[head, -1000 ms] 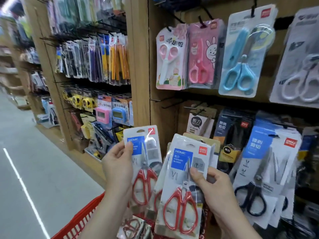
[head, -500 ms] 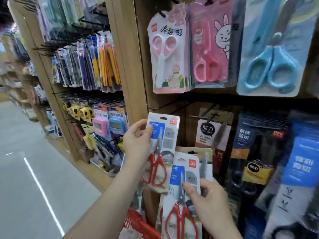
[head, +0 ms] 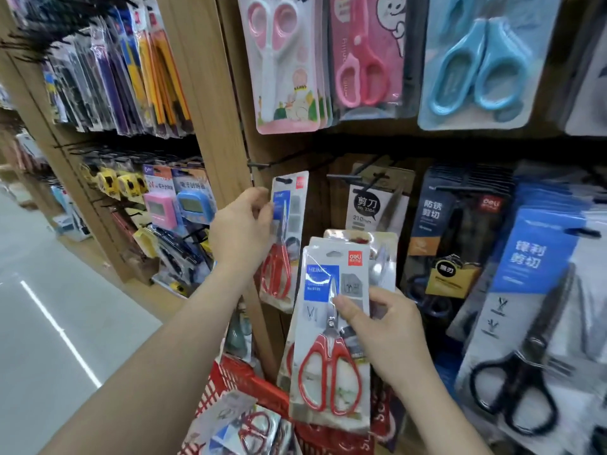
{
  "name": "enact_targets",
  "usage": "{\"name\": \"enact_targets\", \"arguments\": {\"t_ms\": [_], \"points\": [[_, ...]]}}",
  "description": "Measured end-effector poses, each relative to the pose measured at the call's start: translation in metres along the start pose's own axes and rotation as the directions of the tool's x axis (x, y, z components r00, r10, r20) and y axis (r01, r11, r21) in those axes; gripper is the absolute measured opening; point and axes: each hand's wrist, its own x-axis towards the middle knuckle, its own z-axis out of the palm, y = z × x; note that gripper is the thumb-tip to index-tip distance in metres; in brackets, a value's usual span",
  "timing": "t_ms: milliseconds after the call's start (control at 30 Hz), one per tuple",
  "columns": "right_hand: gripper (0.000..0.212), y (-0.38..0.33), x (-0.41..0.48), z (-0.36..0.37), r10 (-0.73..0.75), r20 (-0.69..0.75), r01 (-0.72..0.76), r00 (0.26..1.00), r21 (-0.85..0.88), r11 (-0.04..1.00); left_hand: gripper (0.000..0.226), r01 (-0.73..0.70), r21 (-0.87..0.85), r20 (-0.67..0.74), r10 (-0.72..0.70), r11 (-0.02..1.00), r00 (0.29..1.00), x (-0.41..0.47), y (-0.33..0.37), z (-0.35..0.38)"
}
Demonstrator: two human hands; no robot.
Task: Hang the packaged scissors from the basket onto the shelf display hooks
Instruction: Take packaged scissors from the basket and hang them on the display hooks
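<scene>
Above the left hand [head: 243,231], a black display hook [head: 262,165] juts out; this hand pinches one red-handled scissors pack [head: 290,224] by its edge, just below the hook. Lower, the right hand [head: 391,330] grips a stack of packs [head: 328,349], thumb across the front. Beneath both hands, the red basket [head: 246,380] holds further packs [head: 243,428].

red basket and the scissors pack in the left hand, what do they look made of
Red basket: likely plastic, by its thin lattice wall. Scissors pack pinched by the left hand: seemingly printed card under clear, glinting plastic; handles look red plastic.
</scene>
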Motion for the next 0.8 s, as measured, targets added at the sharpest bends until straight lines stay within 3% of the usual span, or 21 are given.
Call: {"name": "enact_targets", "arguments": {"t_ms": [67,133,167,233,300,367,467,567,667,800], "points": [[0.017,0.000,0.000,-0.004,-0.005,0.011,0.005,1.000,0.025,1.000,0.027,-0.060,0.028,-0.010,0.060,0.998,0.998,-0.017,-0.003,-0.010],[0.007,0.001,0.001,-0.005,0.011,-0.001,-0.011,1.000,0.038,0.999,0.019,-0.076,-0.128,0.045,0.082,0.989,0.996,-0.048,-0.004,-0.017],[0.003,0.001,0.001,-0.005,0.025,-0.014,-0.025,1.000,0.025,0.999,0.014,-0.021,-0.267,0.136,0.059,0.963,0.989,-0.066,-0.004,-0.018],[0.022,0.003,-0.001,-0.005,0.016,-0.050,-0.017,0.999,-0.012,1.000,0.022,0.160,-0.515,0.374,0.053,0.842,0.926,-0.096,-0.001,-0.016],[0.029,0.000,-0.002,-0.005,0.026,-0.075,-0.025,0.997,0.010,1.000,0.050,0.236,-0.547,0.476,0.066,0.803,0.877,-0.111,-0.003,-0.008],[0.029,-0.001,-0.004,-0.006,0.043,-0.086,-0.040,0.995,0.043,0.998,0.066,0.309,-0.548,0.485,-0.005,0.777,0.875,-0.117,-0.005,-0.003],[0.031,0.003,-0.007,-0.004,0.081,-0.079,-0.076,0.994,0.069,0.995,0.043,0.453,-0.587,0.484,-0.158,0.671,0.861,-0.119,-0.003,-0.005],[0.057,0.004,-0.007,0.000,0.089,-0.072,-0.084,0.993,0.074,0.994,0.022,0.502,-0.616,0.476,-0.221,0.608,0.851,-0.120,-0.007,-0.008],[0.057,-0.007,-0.008,0.001,0.046,-0.093,-0.042,0.995,0.050,0.998,0.017,0.501,-0.643,0.423,-0.277,0.579,0.863,-0.116,-0.012,-0.012],[0.061,-0.004,-0.004,0.004,0.011,-0.089,-0.014,0.996,-0.031,0.999,0.017,0.582,-0.673,0.438,-0.388,0.456,0.811,-0.107,-0.025,-0.012]]}}
